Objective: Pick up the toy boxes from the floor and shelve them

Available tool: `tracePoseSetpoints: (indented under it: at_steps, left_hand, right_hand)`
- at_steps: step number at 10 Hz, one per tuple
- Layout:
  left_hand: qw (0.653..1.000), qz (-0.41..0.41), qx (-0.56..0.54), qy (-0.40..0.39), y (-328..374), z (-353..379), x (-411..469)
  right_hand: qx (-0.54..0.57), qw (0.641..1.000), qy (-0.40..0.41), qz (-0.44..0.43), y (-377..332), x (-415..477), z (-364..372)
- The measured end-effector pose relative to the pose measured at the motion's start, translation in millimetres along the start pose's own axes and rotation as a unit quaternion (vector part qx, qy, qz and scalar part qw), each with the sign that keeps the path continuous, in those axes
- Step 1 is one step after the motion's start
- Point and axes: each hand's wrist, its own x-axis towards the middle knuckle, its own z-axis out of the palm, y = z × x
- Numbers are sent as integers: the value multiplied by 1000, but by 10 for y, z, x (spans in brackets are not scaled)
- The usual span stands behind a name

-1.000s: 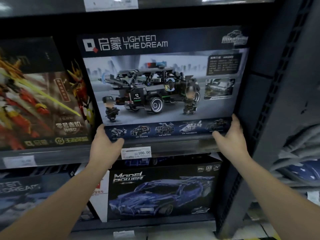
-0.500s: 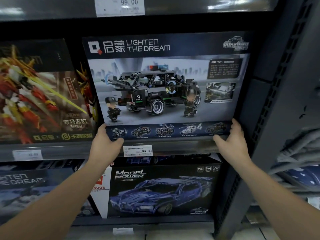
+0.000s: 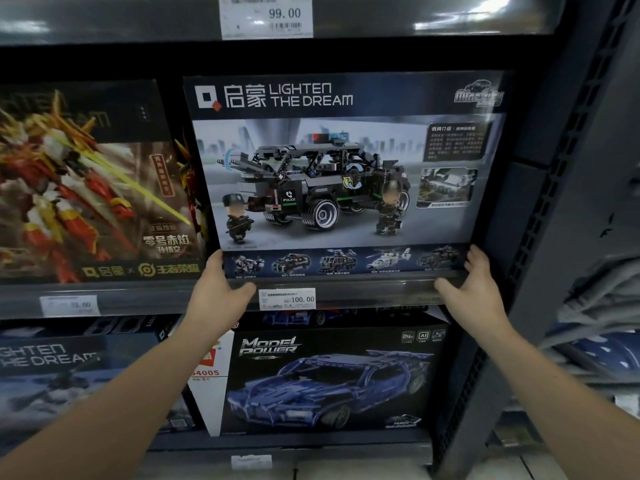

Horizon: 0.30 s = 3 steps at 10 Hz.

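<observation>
Now | left hand (image 3: 221, 294), right hand (image 3: 476, 289) grip toy box (image 3: 346, 140) corners | standing on shop shelf (image 3: 374, 294)

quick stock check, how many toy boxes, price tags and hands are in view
toy boxes: 5 (police truck box, robot box, car box, white box, lower-left box); slivers behind uncounted
price tags: 4 (99.00 tag, 100.00 tag, left tag, bottom tag)
hands: 2 (left hand, right hand)
total: 11

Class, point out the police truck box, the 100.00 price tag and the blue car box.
police truck box (image 3: 311, 188), head view, printed truck's side.
100.00 price tag (image 3: 287, 298), head view, label's middle.
blue car box (image 3: 277, 393), head view, printed car's bonnet.
</observation>
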Motion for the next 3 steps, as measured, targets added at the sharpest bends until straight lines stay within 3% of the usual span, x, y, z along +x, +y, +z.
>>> tracePoseSetpoints:
  at_steps: [3]
  left_hand:
    - [999, 34, 41, -9, -91, -179, -225]
  right_hand:
    - [-17, 1000, 5, -2, -83, -404, -49]
